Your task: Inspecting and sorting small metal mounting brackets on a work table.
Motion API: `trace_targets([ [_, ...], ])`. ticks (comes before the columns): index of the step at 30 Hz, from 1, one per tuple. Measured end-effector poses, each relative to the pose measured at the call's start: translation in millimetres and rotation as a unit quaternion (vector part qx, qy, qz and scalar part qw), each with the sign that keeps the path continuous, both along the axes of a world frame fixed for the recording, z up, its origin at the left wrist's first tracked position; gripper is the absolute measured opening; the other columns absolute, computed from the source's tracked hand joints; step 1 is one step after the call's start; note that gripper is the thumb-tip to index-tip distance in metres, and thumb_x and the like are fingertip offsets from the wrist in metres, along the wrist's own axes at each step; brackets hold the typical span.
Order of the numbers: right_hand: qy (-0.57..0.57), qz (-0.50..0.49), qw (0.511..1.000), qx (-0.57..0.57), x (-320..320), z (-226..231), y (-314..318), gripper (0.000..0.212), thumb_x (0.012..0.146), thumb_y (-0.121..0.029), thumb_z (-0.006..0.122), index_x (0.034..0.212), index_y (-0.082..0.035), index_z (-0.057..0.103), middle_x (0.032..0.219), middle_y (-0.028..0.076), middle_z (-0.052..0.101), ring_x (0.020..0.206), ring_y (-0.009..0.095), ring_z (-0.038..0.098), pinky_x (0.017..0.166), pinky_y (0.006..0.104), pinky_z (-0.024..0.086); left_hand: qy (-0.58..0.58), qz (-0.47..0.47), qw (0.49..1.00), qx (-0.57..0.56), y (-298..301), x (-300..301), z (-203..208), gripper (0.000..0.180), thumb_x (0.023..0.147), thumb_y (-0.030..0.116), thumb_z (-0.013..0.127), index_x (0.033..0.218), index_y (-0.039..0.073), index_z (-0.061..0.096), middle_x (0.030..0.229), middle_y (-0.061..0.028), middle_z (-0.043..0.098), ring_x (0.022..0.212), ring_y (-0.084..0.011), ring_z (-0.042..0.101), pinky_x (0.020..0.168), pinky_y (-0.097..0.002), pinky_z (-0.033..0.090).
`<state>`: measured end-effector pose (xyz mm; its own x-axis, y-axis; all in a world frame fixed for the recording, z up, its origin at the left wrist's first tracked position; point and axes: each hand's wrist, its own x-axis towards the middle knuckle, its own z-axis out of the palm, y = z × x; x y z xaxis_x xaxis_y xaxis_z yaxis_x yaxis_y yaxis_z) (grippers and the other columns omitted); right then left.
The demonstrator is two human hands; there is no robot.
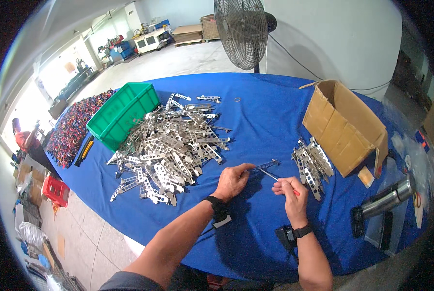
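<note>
My left hand [232, 182] is closed on one end of a slim perforated metal bracket [270, 164], held just over the blue cloth. In my right hand [292, 194] is a thin metal tool with a red handle [297, 192], gripped between thumb and fingers. The tool's shaft [269, 174] points left, its tip close to the bracket; whether it touches cannot be made out. A large heap of similar brackets [168, 145] lies left of my left hand. To the right of the bracket lies a smaller bunch of brackets [311, 167].
A green plastic bin [124, 116] leans behind the heap, beside a mound of small coloured parts [76, 128]. At right stand an open cardboard box [331, 133] and a lying steel flask [389, 196]. Beyond the table are a fan [241, 31] and, far left, another person [26, 139].
</note>
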<state>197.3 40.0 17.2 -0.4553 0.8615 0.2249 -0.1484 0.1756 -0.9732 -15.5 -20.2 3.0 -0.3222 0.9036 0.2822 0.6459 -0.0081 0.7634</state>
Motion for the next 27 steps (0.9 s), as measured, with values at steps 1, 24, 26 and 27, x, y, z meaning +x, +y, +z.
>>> trace_targets([
  [1,0.000,0.000,1.000,0.000,-0.3,0.0,-0.4,0.022,0.099,-0.014,0.051,0.098,0.004,0.064,0.087,0.014,0.070,0.076,0.019,0.069,0.069,0.0301,0.056,0.006,-0.001,1.000,0.001,0.1,0.2,0.4,0.027,0.090,0.012,0.056,0.114,0.009,0.068,0.057,-0.0108,0.053,0.051,-0.0179,0.053,0.054,-0.0354,0.045],
  [24,0.022,-0.016,0.999,-0.039,-0.4,1.6,0.9,0.023,0.099,-0.014,0.051,0.097,0.005,0.063,0.088,0.014,0.069,0.078,0.020,0.070,0.068,0.0306,0.056,0.018,0.009,0.999,-0.040,-2.6,4.4,12.9,0.028,0.088,0.014,0.055,0.112,0.014,0.069,0.064,-0.0171,0.060,0.064,-0.0343,0.063,0.062,-0.0434,0.048],
  [26,0.017,-0.006,1.000,-0.019,-3.1,1.5,-2.1,0.023,0.099,-0.015,0.050,0.097,0.005,0.063,0.088,0.014,0.069,0.078,0.020,0.070,0.068,0.0306,0.056,0.016,0.006,0.999,-0.032,-2.7,4.4,12.8,0.028,0.088,0.014,0.055,0.112,0.014,0.069,0.064,-0.0172,0.060,0.064,-0.0344,0.063,0.062,-0.0434,0.048],
  [27,0.014,0.005,1.000,0.001,-4.3,1.5,-3.3,0.024,0.099,-0.015,0.050,0.097,0.005,0.063,0.088,0.014,0.070,0.078,0.020,0.070,0.069,0.0305,0.056,0.016,0.006,0.999,-0.032,-2.9,4.2,12.6,0.028,0.088,0.014,0.055,0.112,0.014,0.069,0.064,-0.0172,0.060,0.064,-0.0344,0.063,0.062,-0.0434,0.048],
])
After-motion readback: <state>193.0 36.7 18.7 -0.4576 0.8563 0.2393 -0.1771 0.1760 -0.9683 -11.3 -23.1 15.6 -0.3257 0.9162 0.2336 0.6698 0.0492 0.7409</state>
